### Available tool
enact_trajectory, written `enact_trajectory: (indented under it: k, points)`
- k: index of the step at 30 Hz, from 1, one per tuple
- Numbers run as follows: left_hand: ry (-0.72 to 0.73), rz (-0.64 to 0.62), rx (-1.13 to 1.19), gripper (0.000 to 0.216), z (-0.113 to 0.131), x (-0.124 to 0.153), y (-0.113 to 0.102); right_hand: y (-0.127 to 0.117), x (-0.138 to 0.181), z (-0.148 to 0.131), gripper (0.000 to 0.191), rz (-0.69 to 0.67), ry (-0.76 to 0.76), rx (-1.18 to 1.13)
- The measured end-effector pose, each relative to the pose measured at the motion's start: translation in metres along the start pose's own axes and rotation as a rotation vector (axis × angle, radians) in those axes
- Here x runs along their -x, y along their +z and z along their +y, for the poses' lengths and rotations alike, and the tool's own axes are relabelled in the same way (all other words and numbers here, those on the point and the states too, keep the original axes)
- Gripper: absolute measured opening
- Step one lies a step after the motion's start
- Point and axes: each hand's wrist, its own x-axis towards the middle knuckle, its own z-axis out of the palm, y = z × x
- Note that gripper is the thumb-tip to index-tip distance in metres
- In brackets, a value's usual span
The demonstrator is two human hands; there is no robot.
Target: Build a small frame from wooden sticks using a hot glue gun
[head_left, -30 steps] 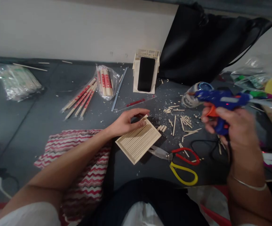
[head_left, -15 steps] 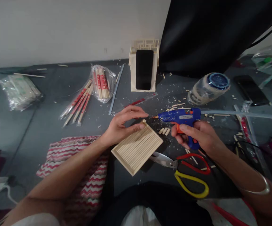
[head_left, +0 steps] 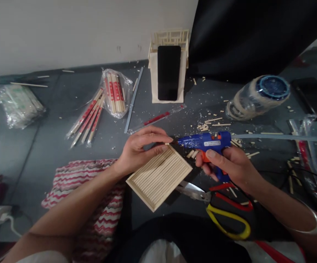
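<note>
My left hand (head_left: pixel 142 148) is closed at the upper left corner of a shallow rectangular tray (head_left: pixel 158 179) made of pale wooden sticks laid side by side, with a raised rim. A tiny stick piece (head_left: pixel 167 144) shows by the thumb tip. In my right hand (head_left: pixel 229 162) is a blue hot glue gun (head_left: pixel 202 140), a finger at its orange trigger. Its nozzle points left, close to my left fingertips; whether it touches anything is hard to see. A clear glue stick (head_left: pixel 273 137) sticks out behind the gun. Short stick pieces (head_left: pixel 193 153) lie under the gun.
Scissors (head_left: pixel 226 215) with red and yellow handles lie below my right hand. A phone (head_left: pixel 168 73) leans on a stick-built stand behind. Around are a jar (head_left: pixel 257 96), wrapped chopsticks (head_left: pixel 87 118), a bagged bundle (head_left: pixel 116 93), a striped cloth (head_left: pixel 84 175) and scattered stick bits.
The glue gun has come slightly left and down, its nozzle now nearer my left fingertips. The tray's tilt has shifted a little. The camera view has moved slightly.
</note>
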Motion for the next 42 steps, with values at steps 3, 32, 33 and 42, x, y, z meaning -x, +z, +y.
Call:
enact_trajectory:
  k: [3,32,33,42]
  points:
    - [-0.004,0.014,0.001,0.013,0.0016,0.0003,-0.0001,0.0004,-0.0013,-0.0017,0.052,0.003,0.006,-0.002]
    - [-0.103,0.077,0.06,0.009,0.0062,0.0004,0.0011,0.0031,-0.0025,-0.0011,0.054,-0.011,-0.065,0.02]
    - [-0.105,0.076,0.06,0.01,0.0065,0.0004,0.001,0.0035,-0.0026,-0.0005,0.054,-0.014,-0.065,0.019]
    - [-0.105,0.077,0.094,0.011,0.0064,0.0004,0.0018,0.006,-0.0037,0.0023,0.054,-0.033,-0.06,-0.026]
